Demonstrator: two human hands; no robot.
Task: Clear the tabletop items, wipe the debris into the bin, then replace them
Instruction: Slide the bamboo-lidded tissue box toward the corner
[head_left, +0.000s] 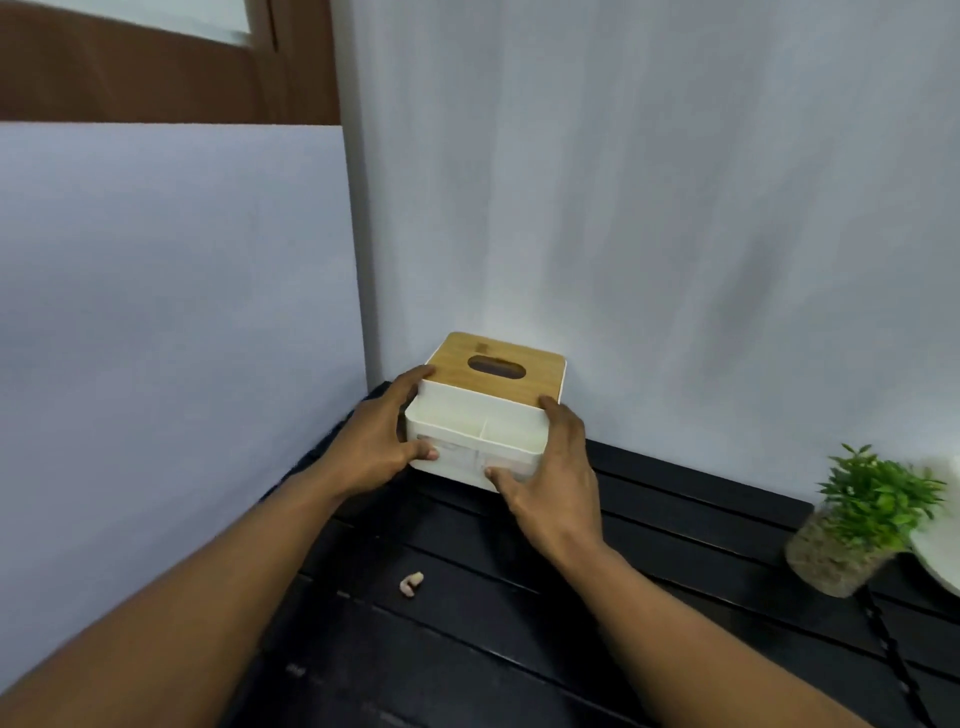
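Note:
A white tissue box (483, 434) with a bamboo lid and open front compartments stands in the far corner of the black slatted tabletop (519, 623). My left hand (376, 441) grips its left side, thumb on the front wall and fingers up by the lid. My right hand (553, 467) grips its right side, thumb on the front and fingers at the lid's corner. A small pale scrap of debris (411, 583) lies on the table in front of the box, between my forearms.
A small green plant in a glass pot (852, 525) stands at the right. A white dish (940, 551) shows at the right edge behind it. A black cord (893, 654) trails over the table. White walls close the corner behind and left.

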